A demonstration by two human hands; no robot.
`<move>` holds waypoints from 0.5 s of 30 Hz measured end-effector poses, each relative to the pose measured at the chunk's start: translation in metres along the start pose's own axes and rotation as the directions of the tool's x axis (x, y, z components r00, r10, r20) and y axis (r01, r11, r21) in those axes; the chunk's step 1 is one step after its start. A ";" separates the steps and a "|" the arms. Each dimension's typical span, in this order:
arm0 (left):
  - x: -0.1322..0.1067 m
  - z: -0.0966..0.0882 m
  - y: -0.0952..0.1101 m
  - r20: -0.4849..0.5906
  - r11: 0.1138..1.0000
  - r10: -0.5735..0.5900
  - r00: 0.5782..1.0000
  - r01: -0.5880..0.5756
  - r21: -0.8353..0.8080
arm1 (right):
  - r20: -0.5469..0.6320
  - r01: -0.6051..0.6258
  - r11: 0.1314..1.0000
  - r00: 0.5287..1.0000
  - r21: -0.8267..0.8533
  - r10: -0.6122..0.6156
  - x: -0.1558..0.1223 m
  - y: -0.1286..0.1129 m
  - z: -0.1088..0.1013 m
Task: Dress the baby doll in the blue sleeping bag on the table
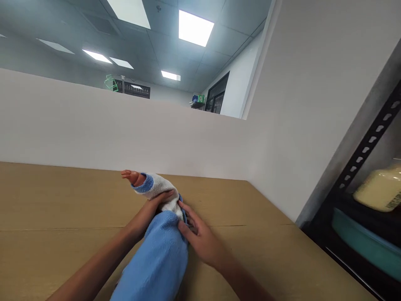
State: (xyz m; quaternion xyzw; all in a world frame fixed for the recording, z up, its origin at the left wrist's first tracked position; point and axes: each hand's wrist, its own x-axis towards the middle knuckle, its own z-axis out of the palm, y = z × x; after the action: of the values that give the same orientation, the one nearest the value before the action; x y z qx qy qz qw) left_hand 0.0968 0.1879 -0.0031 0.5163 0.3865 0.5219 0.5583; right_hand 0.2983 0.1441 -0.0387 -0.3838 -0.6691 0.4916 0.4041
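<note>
A doll lies on the brown tabletop in fleece clothes (166, 251) of blue and white. One doll hand (133, 177) sticks out of a white sleeve (161, 184) with a blue cuff, pointing up and left. My left hand (161, 200) is closed about the white part of the clothes near the sleeve, its fingers partly hidden by the fabric. On the other side, my right hand (200, 240) grips the garment's edge, thumb on the blue cloth and fingers at the blue-trimmed white part. The doll's head does not show.
The brown tabletop (78, 205) meets a low white wall (125, 133) behind and a taller white panel (282, 104) on the right. To the far right, a black shelf rack (360, 154) holds a cream-coloured container (379, 190) and a teal basin (363, 242).
</note>
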 end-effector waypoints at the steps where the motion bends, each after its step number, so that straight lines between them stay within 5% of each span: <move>1: 0.003 -0.002 -0.002 0.015 1.000 -0.005 1.000 0.005 0.003 | 0.020 0.020 1.000 1.000 0.012 -0.020 0.005 0.005 -0.006; 4: 0.006 -0.002 -0.005 0.038 0.999 -0.011 0.999 0.009 0.053 | 0.051 -0.003 0.999 0.999 0.048 0.001 0.013 0.005 -0.025; 10: 0.000 0.022 -0.002 0.158 0.961 0.043 0.987 -0.084 0.263 | 0.096 -0.355 0.920 0.934 0.166 0.344 -0.001 -0.037 -0.047; 15: -0.009 0.027 0.001 0.356 0.885 0.101 0.929 -0.248 0.395 | 0.127 -0.368 0.890 0.930 0.269 0.346 -0.014 -0.034 -0.053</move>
State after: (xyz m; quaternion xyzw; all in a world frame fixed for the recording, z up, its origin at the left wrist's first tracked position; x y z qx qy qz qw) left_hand 0.1215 0.1740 0.0009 0.7393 0.3465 0.3789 0.4356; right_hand 0.3488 0.1420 0.0022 -0.4183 -0.5230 0.6638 0.3329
